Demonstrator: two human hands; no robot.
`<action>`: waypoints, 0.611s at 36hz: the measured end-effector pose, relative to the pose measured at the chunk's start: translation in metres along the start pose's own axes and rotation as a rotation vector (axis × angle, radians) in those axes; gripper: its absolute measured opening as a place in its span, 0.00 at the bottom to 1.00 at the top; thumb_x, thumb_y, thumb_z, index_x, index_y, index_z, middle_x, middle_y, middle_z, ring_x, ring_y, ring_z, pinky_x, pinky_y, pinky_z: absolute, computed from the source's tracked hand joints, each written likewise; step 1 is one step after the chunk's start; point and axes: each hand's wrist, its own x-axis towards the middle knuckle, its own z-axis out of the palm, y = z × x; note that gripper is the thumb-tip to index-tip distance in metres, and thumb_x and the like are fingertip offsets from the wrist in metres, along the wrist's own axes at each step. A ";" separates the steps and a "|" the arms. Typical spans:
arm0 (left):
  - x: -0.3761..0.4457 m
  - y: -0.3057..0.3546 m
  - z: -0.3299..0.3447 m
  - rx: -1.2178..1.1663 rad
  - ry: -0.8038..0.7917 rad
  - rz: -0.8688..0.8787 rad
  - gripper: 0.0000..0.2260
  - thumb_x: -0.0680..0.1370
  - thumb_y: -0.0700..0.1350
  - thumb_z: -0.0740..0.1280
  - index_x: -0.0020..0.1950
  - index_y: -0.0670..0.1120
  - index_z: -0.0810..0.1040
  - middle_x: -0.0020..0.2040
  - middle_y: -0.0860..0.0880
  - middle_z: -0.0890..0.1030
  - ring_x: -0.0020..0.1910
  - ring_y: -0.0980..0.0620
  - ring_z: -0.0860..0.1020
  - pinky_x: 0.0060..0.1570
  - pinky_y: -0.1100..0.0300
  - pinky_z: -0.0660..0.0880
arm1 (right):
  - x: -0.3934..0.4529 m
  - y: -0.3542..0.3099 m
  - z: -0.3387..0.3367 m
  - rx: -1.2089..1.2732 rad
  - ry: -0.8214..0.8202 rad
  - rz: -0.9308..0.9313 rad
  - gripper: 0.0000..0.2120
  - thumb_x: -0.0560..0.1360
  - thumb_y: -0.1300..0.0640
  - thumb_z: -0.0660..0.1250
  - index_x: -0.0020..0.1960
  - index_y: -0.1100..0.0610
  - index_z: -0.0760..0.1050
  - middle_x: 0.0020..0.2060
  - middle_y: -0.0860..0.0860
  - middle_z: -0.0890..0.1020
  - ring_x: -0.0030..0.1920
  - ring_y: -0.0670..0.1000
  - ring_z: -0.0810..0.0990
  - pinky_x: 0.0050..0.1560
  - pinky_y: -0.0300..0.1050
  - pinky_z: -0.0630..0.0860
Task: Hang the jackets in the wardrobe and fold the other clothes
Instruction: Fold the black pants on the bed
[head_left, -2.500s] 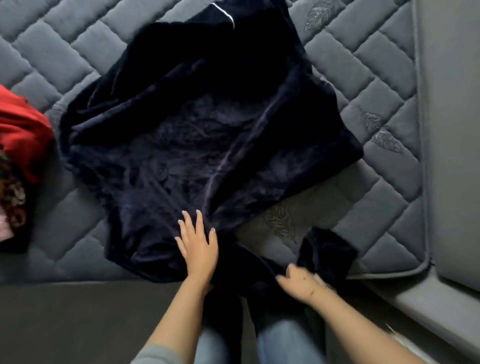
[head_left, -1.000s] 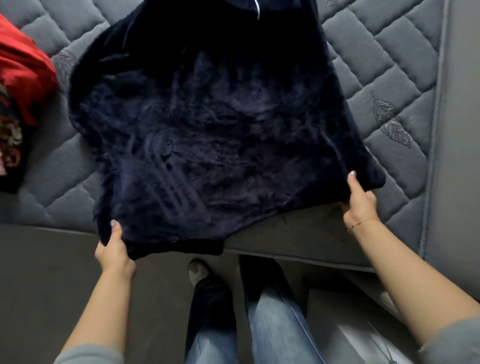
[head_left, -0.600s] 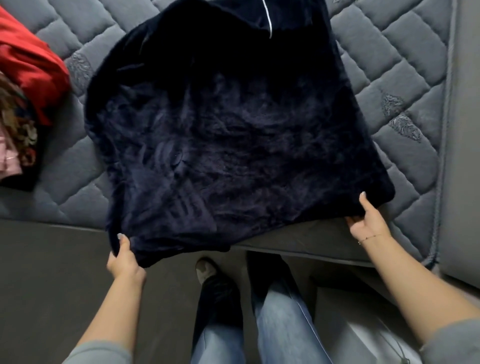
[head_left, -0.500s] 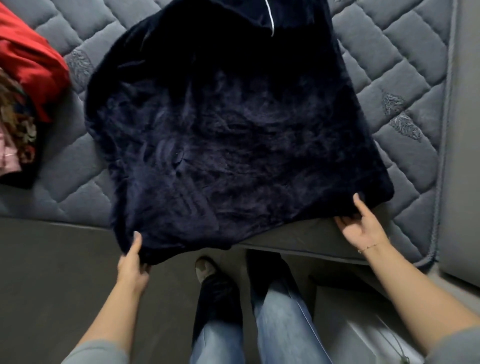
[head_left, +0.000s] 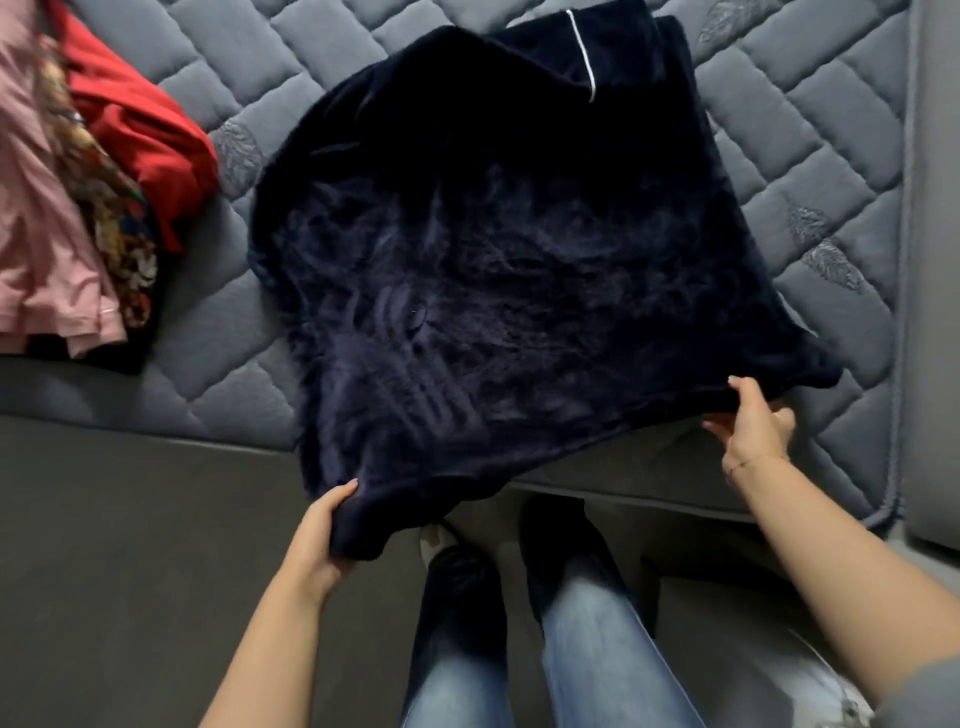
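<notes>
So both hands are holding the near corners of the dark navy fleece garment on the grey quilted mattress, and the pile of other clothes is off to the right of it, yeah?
Not quite: the head view shows the pile of other clothes to the left of the dark navy fleece garment, not the right. The rest stands: the left hand and right hand hold its near corners over the grey quilted mattress.
</notes>
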 end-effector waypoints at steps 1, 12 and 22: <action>-0.005 0.010 0.002 -0.041 -0.048 -0.043 0.11 0.73 0.47 0.67 0.52 0.44 0.81 0.40 0.45 0.84 0.36 0.45 0.82 0.40 0.53 0.74 | -0.006 -0.008 0.003 0.039 -0.010 -0.006 0.19 0.73 0.54 0.70 0.58 0.55 0.65 0.49 0.50 0.78 0.40 0.48 0.80 0.32 0.41 0.77; -0.018 0.137 0.039 -0.499 -0.063 -0.011 0.06 0.64 0.39 0.61 0.36 0.49 0.71 0.22 0.54 0.75 0.21 0.59 0.73 0.24 0.72 0.69 | -0.003 -0.093 0.091 0.128 -0.181 0.008 0.07 0.75 0.62 0.68 0.41 0.58 0.69 0.39 0.54 0.77 0.26 0.50 0.79 0.27 0.40 0.78; -0.001 0.152 0.140 0.170 0.224 0.406 0.37 0.75 0.46 0.72 0.77 0.40 0.56 0.73 0.40 0.65 0.67 0.45 0.72 0.66 0.52 0.70 | 0.033 -0.082 0.130 -0.142 -0.488 0.065 0.16 0.80 0.64 0.59 0.67 0.61 0.70 0.59 0.57 0.75 0.65 0.54 0.73 0.60 0.47 0.74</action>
